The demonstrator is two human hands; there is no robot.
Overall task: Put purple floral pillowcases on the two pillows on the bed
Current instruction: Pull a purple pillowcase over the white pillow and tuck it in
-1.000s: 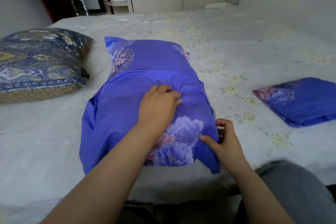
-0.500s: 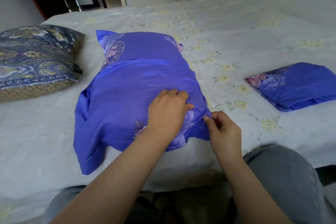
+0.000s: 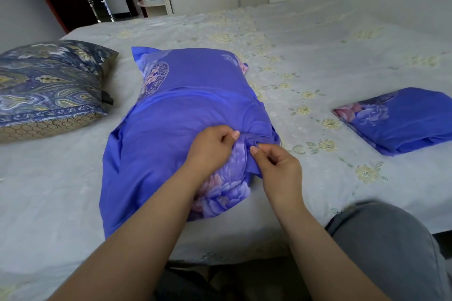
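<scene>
The bed (image 3: 305, 39) carried your pillow in its purple pillowcase (image 3: 176, 115) at the middle, the bare blue pillow (image 3: 49, 85) at left, the folded pillowcase (image 3: 401, 120) at right; your left hand (image 3: 210, 146) and right hand (image 3: 278, 166) both pinched the case's near-right cloth

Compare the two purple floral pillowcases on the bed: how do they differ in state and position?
The pillowcase in the middle is filled out by a pillow and rumpled, while the pillowcase on the right lies flat and folded. The left hand and right hand pinch the middle pillowcase's cloth near its open end; nothing touches the folded one. The middle one lies lengthwise away from the person; the folded one lies off to the side. Both share a purple ground with pink and lilac flowers.
</scene>
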